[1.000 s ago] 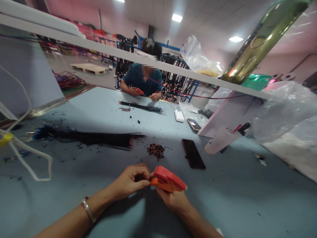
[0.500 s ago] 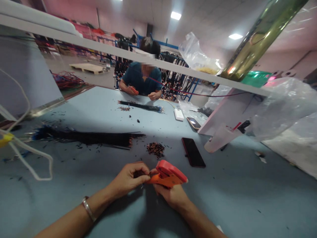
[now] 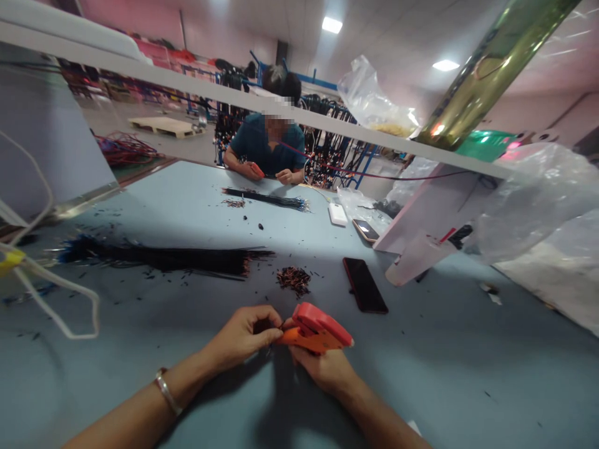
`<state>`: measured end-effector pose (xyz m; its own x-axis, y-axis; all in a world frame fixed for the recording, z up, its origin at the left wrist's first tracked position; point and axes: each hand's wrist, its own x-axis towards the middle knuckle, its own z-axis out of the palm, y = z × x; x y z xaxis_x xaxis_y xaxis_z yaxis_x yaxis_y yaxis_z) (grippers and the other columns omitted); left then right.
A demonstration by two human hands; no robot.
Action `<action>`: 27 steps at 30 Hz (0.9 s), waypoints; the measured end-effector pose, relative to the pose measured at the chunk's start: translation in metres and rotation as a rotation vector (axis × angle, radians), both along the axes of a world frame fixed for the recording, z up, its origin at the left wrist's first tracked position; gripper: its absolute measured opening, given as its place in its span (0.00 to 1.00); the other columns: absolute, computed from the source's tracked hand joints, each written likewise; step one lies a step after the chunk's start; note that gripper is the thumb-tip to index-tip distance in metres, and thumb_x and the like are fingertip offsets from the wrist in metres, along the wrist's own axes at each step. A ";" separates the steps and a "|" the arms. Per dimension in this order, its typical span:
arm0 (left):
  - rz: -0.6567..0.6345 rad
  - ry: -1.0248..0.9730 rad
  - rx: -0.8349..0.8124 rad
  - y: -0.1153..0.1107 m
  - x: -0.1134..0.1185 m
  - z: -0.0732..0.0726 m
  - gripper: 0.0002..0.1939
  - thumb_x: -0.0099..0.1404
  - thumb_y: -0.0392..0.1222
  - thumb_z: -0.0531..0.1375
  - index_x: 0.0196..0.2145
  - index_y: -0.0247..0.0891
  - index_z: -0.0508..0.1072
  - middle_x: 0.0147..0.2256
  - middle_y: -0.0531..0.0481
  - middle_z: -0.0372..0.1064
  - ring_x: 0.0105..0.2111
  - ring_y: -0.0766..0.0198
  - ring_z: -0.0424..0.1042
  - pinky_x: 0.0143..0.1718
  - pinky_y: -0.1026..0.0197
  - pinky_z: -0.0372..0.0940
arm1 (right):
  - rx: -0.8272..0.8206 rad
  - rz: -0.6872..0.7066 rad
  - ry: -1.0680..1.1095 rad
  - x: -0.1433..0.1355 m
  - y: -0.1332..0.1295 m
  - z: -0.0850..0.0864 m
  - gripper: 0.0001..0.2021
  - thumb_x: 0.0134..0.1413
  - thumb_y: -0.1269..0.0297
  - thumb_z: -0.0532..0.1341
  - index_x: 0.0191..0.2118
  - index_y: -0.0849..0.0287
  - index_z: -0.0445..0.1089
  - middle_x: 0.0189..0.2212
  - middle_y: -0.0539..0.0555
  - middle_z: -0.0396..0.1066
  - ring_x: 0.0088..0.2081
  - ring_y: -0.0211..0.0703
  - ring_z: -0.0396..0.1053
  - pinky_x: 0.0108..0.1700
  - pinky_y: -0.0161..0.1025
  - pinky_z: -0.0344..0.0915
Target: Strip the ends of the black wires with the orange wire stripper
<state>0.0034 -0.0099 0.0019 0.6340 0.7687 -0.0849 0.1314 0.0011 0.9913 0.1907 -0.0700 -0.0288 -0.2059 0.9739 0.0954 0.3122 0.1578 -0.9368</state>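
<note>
My right hand (image 3: 325,369) is wrapped round a red and orange wire stripper (image 3: 318,329), its narrow orange end pointing left. My left hand (image 3: 250,333) is closed in a pinch at that end, on a thin dark wire (image 3: 281,325) mostly hidden by the fingers. Both hands are just above the table and nearly meet. Beyond them lies a small heap of dark and copper-coloured offcuts (image 3: 294,280). A thick bundle of black wires (image 3: 187,259) stretches to the left, with blue and silvery ends at its far left and coppery ends at its right.
A dark phone (image 3: 365,285) lies right of the offcuts, beside a translucent cup (image 3: 412,259). Across the table (image 3: 449,374) sits a co-worker (image 3: 269,146) behind another wire bundle (image 3: 266,198). A white shelf bar (image 3: 327,121) crosses overhead; a white cord (image 3: 60,312) loops at left.
My hands and the wire stripper stay almost in place, with the wire at its end. The co-worker's hands have shifted slightly. The view has moved a little.
</note>
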 end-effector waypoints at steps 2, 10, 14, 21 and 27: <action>-0.008 0.008 0.001 0.000 0.000 0.000 0.07 0.56 0.41 0.59 0.26 0.35 0.66 0.21 0.57 0.59 0.22 0.70 0.57 0.26 0.65 0.53 | -0.007 -0.001 0.009 0.000 0.000 0.000 0.10 0.57 0.60 0.58 0.44 0.55 0.68 0.23 0.48 0.64 0.25 0.39 0.63 0.29 0.35 0.61; 0.011 0.008 0.026 0.001 0.001 0.000 0.07 0.55 0.42 0.59 0.26 0.35 0.66 0.22 0.57 0.59 0.23 0.69 0.58 0.26 0.65 0.54 | -0.028 0.022 -0.059 0.001 0.002 0.002 0.08 0.57 0.59 0.57 0.37 0.56 0.70 0.22 0.49 0.63 0.25 0.38 0.61 0.28 0.35 0.60; 0.017 0.009 0.063 0.000 0.001 0.003 0.07 0.55 0.41 0.59 0.25 0.36 0.65 0.23 0.57 0.60 0.24 0.69 0.58 0.27 0.65 0.55 | -0.035 0.000 -0.028 0.000 0.002 0.002 0.10 0.57 0.59 0.58 0.42 0.56 0.69 0.22 0.49 0.64 0.25 0.39 0.63 0.29 0.35 0.61; -0.032 0.042 0.038 -0.001 0.000 0.003 0.07 0.57 0.41 0.57 0.25 0.36 0.64 0.22 0.56 0.60 0.23 0.69 0.59 0.27 0.65 0.56 | -0.049 -0.079 0.043 -0.001 0.000 0.000 0.09 0.51 0.66 0.60 0.40 0.58 0.70 0.25 0.49 0.66 0.27 0.38 0.63 0.31 0.35 0.62; -0.024 0.055 0.041 -0.001 0.001 0.002 0.08 0.57 0.43 0.57 0.26 0.36 0.64 0.22 0.57 0.58 0.23 0.69 0.59 0.26 0.65 0.56 | -0.066 -0.043 0.239 -0.006 0.000 0.018 0.12 0.49 0.66 0.61 0.41 0.58 0.69 0.32 0.51 0.69 0.33 0.40 0.66 0.35 0.36 0.64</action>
